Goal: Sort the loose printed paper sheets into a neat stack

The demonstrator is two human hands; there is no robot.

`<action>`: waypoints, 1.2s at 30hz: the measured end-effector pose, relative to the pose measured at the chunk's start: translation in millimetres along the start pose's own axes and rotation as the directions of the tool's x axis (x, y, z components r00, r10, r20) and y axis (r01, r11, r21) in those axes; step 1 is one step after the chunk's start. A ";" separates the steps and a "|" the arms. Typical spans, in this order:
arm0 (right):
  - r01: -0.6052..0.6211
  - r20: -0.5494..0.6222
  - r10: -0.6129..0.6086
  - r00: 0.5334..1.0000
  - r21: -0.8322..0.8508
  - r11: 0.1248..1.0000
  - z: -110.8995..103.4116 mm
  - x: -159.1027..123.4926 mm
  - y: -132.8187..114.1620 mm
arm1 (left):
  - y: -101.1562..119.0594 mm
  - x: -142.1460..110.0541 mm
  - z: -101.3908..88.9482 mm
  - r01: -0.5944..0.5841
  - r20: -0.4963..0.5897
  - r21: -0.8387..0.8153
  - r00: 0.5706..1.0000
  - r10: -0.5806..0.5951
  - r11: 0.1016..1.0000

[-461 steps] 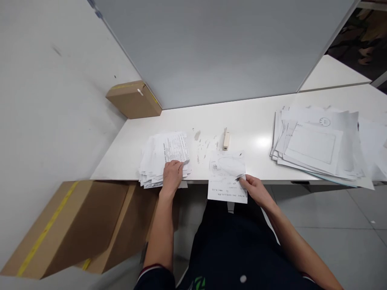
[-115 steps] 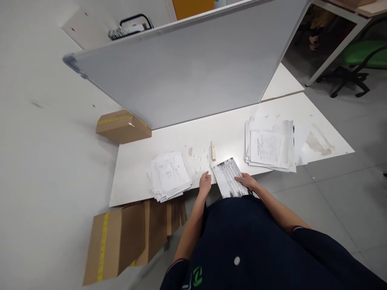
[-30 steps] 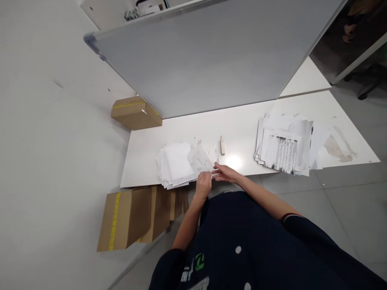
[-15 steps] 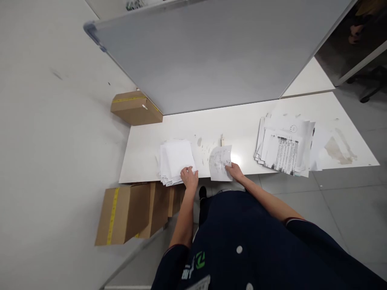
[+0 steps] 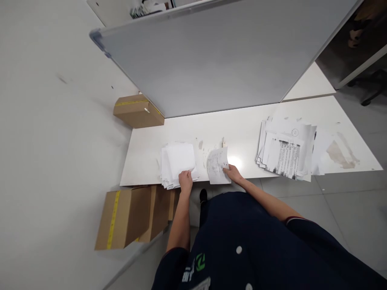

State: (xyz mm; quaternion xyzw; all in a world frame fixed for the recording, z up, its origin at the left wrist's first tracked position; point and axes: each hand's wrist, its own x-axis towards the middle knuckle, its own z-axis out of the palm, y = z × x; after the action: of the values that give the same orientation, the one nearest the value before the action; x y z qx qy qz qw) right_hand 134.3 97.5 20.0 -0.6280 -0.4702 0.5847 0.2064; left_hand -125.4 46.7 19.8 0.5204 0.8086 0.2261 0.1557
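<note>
On the left part of the table lies a stack of white paper [image 5: 178, 157], its sheets unevenly aligned. My left hand [image 5: 185, 180] is at the stack's near right corner, fingers closed on the edge of the top sheet, which looks slightly raised there. My right hand [image 5: 233, 174] pinches the right edge of a printed sheet of paper [image 5: 217, 166], tilted and slightly curved at the table's front edge. Just behind that sheet is a small pale object [image 5: 224, 143], too small to name.
A spread pile of printed papers [image 5: 284, 149] lies on the right of the white table [image 5: 242, 121]. A whiteboard [image 5: 211, 60] stands along the back. One cardboard box [image 5: 139, 112] sits at the back left corner; several more boxes [image 5: 121, 217] stand below the left end.
My left hand has drawn slightly back and left, its fingers closing on the top sheet's corner. My right hand has shifted the printed sheet slightly left. The whole view has tilted a little.
</note>
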 end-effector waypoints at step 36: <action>0.281 0.122 -0.306 0.944 0.186 0.941 -27.2 -39.9 -13.6 | 82.9 -15.6 -16.6 0.185 0.350 -0.817 0.912 0.215 0.546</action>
State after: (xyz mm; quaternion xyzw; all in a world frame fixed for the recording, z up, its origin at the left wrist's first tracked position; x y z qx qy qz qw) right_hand 159.8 78.6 58.8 -0.4857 -0.5225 0.6297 0.3074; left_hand -63.2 58.6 77.8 0.4245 0.5454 0.4703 0.5487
